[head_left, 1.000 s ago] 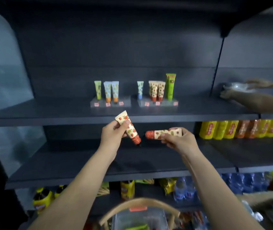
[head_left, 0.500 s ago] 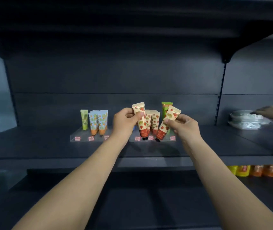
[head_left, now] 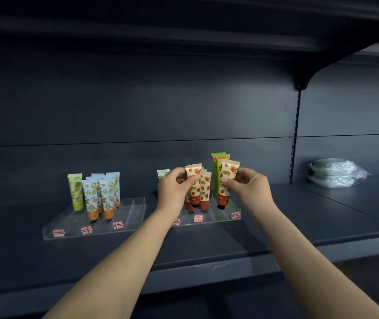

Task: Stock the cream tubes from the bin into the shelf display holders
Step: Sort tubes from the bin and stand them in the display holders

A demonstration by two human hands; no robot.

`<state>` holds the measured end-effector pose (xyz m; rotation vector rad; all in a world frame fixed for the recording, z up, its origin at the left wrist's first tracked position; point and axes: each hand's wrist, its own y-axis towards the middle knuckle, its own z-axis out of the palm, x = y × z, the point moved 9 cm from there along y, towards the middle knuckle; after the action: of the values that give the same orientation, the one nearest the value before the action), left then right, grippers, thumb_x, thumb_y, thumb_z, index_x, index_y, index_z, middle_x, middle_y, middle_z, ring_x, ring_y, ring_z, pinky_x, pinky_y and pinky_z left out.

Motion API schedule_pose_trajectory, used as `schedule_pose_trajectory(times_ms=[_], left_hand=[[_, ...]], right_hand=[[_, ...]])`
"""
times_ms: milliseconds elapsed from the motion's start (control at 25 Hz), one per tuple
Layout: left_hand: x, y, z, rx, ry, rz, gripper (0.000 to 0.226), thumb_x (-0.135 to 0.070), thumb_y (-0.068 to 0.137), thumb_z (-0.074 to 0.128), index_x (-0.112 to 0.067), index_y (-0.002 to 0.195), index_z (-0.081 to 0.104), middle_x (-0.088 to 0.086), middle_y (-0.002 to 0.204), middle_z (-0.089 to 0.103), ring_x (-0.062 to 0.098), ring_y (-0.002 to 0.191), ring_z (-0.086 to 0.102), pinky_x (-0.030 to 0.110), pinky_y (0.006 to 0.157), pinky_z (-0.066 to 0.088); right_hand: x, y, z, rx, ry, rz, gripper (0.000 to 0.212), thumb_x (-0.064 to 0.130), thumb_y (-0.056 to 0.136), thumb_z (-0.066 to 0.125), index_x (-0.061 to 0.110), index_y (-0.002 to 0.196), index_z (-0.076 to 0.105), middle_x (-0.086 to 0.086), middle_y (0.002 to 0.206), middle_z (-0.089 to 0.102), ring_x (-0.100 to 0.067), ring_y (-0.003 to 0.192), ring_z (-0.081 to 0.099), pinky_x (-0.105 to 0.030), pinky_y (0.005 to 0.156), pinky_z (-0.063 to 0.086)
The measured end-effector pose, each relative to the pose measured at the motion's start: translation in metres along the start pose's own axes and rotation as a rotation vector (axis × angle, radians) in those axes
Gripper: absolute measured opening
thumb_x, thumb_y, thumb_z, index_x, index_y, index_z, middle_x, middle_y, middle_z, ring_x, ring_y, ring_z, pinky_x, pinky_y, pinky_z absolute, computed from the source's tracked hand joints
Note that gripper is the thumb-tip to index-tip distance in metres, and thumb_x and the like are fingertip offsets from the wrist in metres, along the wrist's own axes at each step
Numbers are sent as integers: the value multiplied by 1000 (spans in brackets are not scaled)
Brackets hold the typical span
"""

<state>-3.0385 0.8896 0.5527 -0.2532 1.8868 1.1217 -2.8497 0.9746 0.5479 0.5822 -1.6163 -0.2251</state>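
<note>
The left hand [head_left: 174, 187] pinches one strawberry tube [head_left: 193, 178] cap-down at the clear holder [head_left: 217, 216]; the right hand [head_left: 247, 186] pinches a second tube [head_left: 227, 180] at its three o'clock. Lowered crooked (the slots look narrow), either could topple the standing row [head_left: 206, 192].

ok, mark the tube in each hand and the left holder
left-hand tube [head_left: 193, 172]: head view, upper body
right-hand tube [head_left: 230, 170]: head view, upper body
left holder [head_left: 72, 231]: head view, front lip

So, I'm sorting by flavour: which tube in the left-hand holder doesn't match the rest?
The pale green tube at the far left of the left holder; the blue tubes beside it carry an orange print and orange caps.
</note>
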Motion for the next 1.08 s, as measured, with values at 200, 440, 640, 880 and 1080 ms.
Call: schedule_pose_trajectory(times_ms=[200, 440, 640, 880, 1080], left_hand=[[27, 7, 15, 40, 12, -16, 19, -20, 79, 73, -6, 90, 67, -1, 83, 66, 6, 74, 58, 4, 60, 42], [31, 12, 18, 47, 27, -15, 16, -20, 79, 72, -8, 87, 65, 0, 82, 63, 2, 71, 53, 3, 59, 41], [34, 10, 19, 83, 100, -2, 21, -23, 79, 72, -7, 91, 66, -3, 80, 61, 2, 69, 52, 5, 58, 41], [51, 5, 20, 165, 144, -52, 25, -27, 82, 68, -12, 102, 65, -5, 93, 64, 4, 80, 56, 1, 57, 41], [54, 3, 23, 232, 203, -56, 27, -27, 83, 67, -13, 106, 64, -8, 93, 60, -3, 74, 53, 3, 56, 43]], right_hand=[[-12, 16, 7, -13, -5, -2, 30, 19, 79, 72, 12, 107, 65, -2, 99, 68, -17, 93, 65, -32, 84, 54], [-28, 26, 7, -37, 71, 28, 34, 19, 78, 73, 8, 110, 65, -5, 98, 69, -18, 93, 67, -33, 83, 55], [-24, 30, 6, -26, 116, 0, 25, 15, 81, 71, 13, 105, 65, -2, 96, 69, -14, 89, 66, -24, 76, 53], [-29, 38, 15, 36, 118, 20, 24, 13, 78, 72, 15, 99, 61, 2, 88, 69, -11, 82, 67, -21, 70, 53], [-39, 55, 18, -8, -72, 29, 37, 18, 78, 74, 7, 110, 59, -4, 97, 66, -18, 90, 65, -26, 73, 53]])
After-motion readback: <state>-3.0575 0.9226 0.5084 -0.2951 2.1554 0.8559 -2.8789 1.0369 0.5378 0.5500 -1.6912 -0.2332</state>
